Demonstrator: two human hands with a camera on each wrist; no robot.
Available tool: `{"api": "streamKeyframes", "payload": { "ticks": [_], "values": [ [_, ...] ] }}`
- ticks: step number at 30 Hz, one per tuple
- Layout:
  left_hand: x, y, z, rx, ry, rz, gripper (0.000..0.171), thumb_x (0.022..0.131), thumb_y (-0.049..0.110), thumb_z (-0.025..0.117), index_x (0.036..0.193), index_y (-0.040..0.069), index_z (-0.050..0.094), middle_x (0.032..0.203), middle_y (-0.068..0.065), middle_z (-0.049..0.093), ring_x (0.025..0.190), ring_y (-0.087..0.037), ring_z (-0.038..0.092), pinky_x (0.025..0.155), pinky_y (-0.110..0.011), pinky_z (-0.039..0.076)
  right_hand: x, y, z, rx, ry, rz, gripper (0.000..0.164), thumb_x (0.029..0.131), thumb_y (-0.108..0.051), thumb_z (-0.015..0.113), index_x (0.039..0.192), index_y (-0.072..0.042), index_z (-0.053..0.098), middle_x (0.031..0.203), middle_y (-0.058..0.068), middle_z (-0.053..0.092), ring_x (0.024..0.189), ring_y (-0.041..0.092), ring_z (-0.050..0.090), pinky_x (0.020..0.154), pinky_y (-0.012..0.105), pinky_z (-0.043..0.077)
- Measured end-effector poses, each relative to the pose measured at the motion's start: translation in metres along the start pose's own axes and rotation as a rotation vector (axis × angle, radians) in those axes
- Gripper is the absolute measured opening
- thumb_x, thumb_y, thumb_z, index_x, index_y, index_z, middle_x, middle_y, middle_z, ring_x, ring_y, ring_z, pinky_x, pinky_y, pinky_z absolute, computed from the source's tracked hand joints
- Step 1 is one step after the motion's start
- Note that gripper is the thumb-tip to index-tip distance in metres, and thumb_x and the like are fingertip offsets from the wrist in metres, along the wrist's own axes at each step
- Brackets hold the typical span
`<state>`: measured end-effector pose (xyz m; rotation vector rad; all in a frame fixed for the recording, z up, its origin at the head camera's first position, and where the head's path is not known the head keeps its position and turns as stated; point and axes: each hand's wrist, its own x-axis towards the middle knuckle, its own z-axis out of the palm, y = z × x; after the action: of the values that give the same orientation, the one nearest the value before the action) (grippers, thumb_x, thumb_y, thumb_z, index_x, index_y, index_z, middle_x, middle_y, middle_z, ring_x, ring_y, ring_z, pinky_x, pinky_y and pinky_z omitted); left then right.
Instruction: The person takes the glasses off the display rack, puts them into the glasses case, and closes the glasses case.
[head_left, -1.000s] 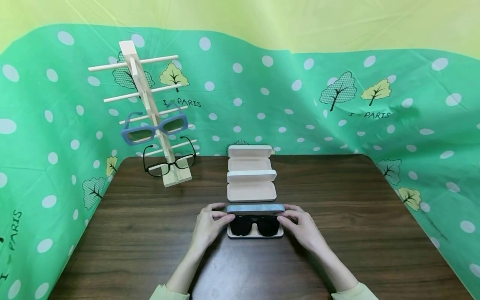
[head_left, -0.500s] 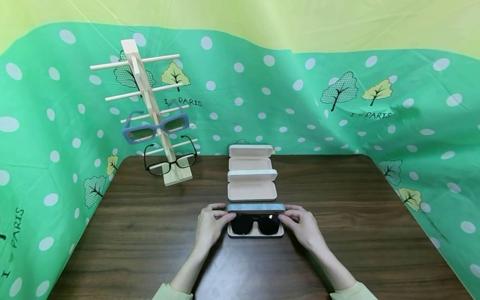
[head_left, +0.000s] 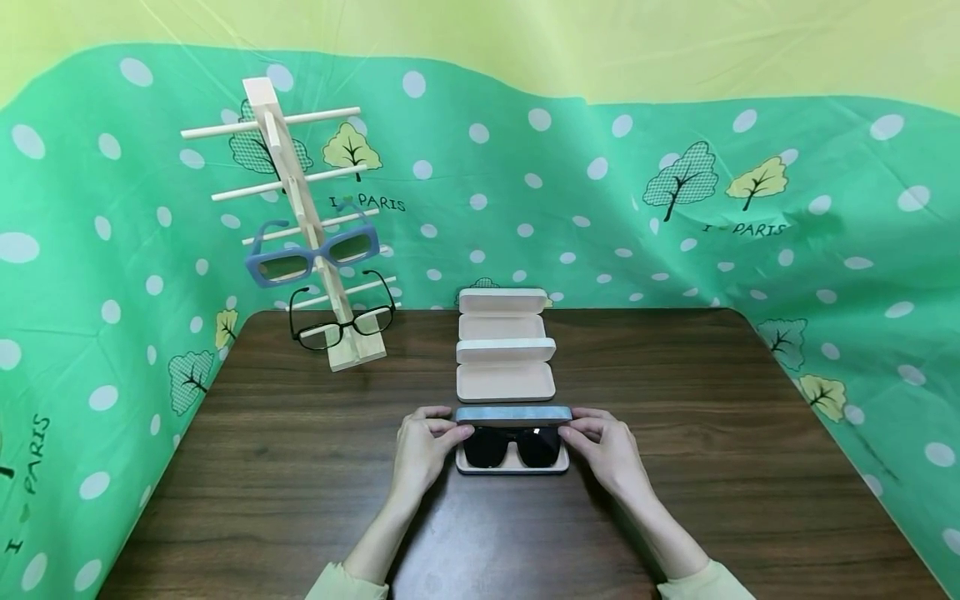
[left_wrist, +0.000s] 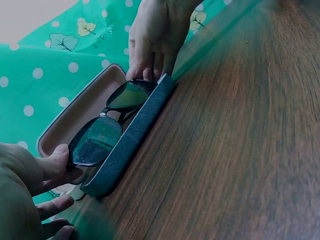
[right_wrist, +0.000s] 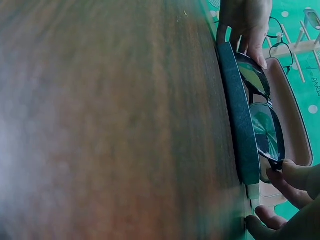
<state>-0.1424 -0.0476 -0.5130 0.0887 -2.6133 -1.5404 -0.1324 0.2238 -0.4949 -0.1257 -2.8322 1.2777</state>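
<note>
Pinching the black sunglasses (head_left: 486,448) at both ends, the left hand (head_left: 422,450) and right hand (head_left: 607,450) hold them within the open blue eyeglass case (head_left: 513,415), though from here I can't tell whether they touch its lining. Just behind it I see an open pale-lined case (head_left: 506,382).

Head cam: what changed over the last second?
Nothing beyond a slight shift of the whole view. The left hand and right hand still pinch the black sunglasses at the blue-lidded case; the open white cases, rack, blue glasses and black-framed glasses stayed put.
</note>
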Motion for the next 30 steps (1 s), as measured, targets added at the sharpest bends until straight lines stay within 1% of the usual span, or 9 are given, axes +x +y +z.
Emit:
{"api": "streamKeyframes", "payload": {
  "ticks": [3, 9, 13, 17, 20, 25, 30],
  "values": [
    [0.0003, 0.0003, -0.0001, 0.012, 0.003, -0.002, 0.022, 0.079, 0.026, 0.088, 0.077, 0.005, 0.082, 0.116, -0.010, 0.076, 0.119, -0.037, 0.063, 0.104, -0.053, 0.045, 0.0010, -0.0004, -0.0006, -0.008, 0.002, -0.005, 0.013, 0.094, -0.018, 0.076, 0.095, -0.006, 0.082, 0.128, 0.016, 0.071, 0.116, 0.031, 0.071, 0.098, 0.036, 0.055],
    [0.0010, 0.0008, -0.0008, 0.028, 0.007, -0.007, 0.023, 0.077, 0.028, 0.090, 0.075, 0.006, 0.081, 0.115, -0.009, 0.076, 0.118, -0.036, 0.062, 0.103, -0.052, 0.045, 0.0030, -0.0003, -0.0020, -0.031, -0.006, -0.005, 0.013, 0.093, -0.018, 0.077, 0.094, -0.006, 0.082, 0.127, 0.016, 0.072, 0.123, 0.033, 0.066, 0.105, 0.047, 0.050],
    [0.0024, 0.0012, -0.0003, 0.025, 0.015, -0.015, 0.023, 0.075, 0.027, 0.091, 0.074, 0.007, 0.082, 0.113, -0.008, 0.077, 0.113, -0.033, 0.067, 0.099, -0.048, 0.049, 0.0043, 0.0009, -0.0019, -0.030, -0.007, 0.005, 0.014, 0.093, -0.018, 0.077, 0.093, -0.006, 0.082, 0.127, 0.016, 0.072, 0.125, 0.035, 0.065, 0.108, 0.050, 0.046],
    [0.0045, 0.0013, 0.0010, 0.006, 0.022, -0.029, 0.022, 0.075, 0.027, 0.092, 0.074, 0.007, 0.082, 0.110, -0.008, 0.078, 0.108, -0.029, 0.071, 0.093, -0.043, 0.053, 0.0055, 0.0018, -0.0013, -0.026, 0.000, 0.023, 0.014, 0.093, -0.019, 0.077, 0.093, -0.006, 0.082, 0.126, 0.016, 0.072, 0.125, 0.034, 0.065, 0.108, 0.050, 0.046],
    [0.0053, 0.0012, 0.0016, 0.001, 0.026, -0.040, 0.022, 0.075, 0.027, 0.092, 0.074, 0.007, 0.082, 0.110, -0.008, 0.078, 0.107, -0.029, 0.071, 0.093, -0.042, 0.054, 0.0060, 0.0020, -0.0012, -0.028, 0.001, 0.027, 0.014, 0.093, -0.019, 0.077, 0.093, -0.006, 0.082, 0.126, 0.015, 0.073, 0.125, 0.034, 0.065, 0.108, 0.050, 0.046],
    [0.0046, 0.0016, 0.0013, 0.006, 0.028, -0.042, 0.022, 0.076, 0.026, 0.091, 0.074, 0.007, 0.082, 0.111, -0.008, 0.078, 0.110, -0.030, 0.070, 0.096, -0.045, 0.052, 0.0060, 0.0022, -0.0023, -0.028, -0.009, 0.012, 0.014, 0.093, -0.017, 0.077, 0.095, -0.004, 0.082, 0.126, 0.016, 0.073, 0.125, 0.034, 0.065, 0.108, 0.050, 0.046],
    [0.0028, 0.0014, 0.0009, 0.006, 0.021, -0.030, 0.020, 0.079, 0.024, 0.089, 0.077, 0.005, 0.082, 0.113, -0.009, 0.077, 0.114, -0.033, 0.066, 0.100, -0.048, 0.049, 0.0049, 0.0027, -0.0040, -0.035, -0.019, 0.003, 0.014, 0.093, -0.017, 0.077, 0.096, -0.005, 0.082, 0.125, 0.015, 0.073, 0.124, 0.034, 0.065, 0.107, 0.049, 0.047]
  ]
}}
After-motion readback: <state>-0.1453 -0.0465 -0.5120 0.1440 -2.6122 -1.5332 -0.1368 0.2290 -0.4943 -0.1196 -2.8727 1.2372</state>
